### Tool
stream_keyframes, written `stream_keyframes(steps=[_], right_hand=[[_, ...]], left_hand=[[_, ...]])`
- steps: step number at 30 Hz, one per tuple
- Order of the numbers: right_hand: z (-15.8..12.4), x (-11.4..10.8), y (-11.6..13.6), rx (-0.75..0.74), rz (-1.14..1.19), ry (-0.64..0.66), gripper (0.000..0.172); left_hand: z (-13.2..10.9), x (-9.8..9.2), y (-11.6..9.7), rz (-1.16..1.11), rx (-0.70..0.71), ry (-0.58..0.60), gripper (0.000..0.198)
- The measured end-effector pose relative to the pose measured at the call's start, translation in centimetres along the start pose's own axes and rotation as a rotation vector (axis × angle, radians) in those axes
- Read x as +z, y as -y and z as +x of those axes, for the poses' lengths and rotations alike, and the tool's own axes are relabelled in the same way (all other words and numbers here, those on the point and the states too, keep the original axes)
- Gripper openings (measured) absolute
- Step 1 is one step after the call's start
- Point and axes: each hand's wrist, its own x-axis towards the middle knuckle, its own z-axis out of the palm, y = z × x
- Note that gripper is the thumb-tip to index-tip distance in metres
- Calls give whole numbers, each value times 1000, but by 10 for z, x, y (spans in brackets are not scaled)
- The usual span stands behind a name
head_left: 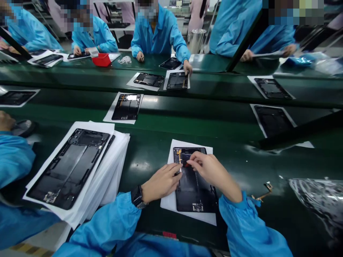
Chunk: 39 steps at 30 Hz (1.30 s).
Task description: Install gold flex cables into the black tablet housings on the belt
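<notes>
A black tablet back frame (193, 185) lies on a white sheet (171, 203) on the green bench right in front of me. My left hand (160, 182), a black watch on its wrist, rests on the frame's left edge with fingers curled and fingertips pinched near a gold flex cable (179, 155). My right hand (211, 170) reaches over the frame's upper part, thumb and forefinger pinched on a small red piece (188, 164). Both sleeves are blue.
A stack of white sheets (107, 178) carrying another black frame (68, 167) lies at my left. More frames on sheets (125, 107) ride the green belt. A loose gold flex cable (264, 194) and a shiny plastic bag (318, 200) lie at right. Several blue-coated people work opposite.
</notes>
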Motion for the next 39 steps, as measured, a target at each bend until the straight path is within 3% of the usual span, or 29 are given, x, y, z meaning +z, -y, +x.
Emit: stream_keyframes(steps=[5, 9, 15, 18, 23, 27, 34, 39], right_hand=[[-26, 22, 0, -69, -145, -14, 18], [-31, 39, 12, -122, -373, 70, 23], [-27, 58, 30, -216, -656, 106, 26], [-29, 60, 27, -245, -623, 62, 26], [-36, 56, 12, -205, -284, -66, 21], [-41, 58, 5, -176, -136, -129, 19], [-40, 64, 8, -204, -125, -99, 20], [-41, 64, 12, -269, -338, -60, 29]], left_hand=[[-8, 0, 8, -152, -21, -100, 35], [-10, 1, 17, -211, -102, -180, 45], [-13, 7, 21, -205, -124, -171, 50], [-14, 6, 21, -202, -121, -171, 54], [-15, 6, 22, -194, -100, -165, 72], [-16, 6, 22, -195, -103, -165, 74], [-15, 4, 22, -180, -111, -150, 69], [-15, 7, 23, -179, -109, -150, 71]])
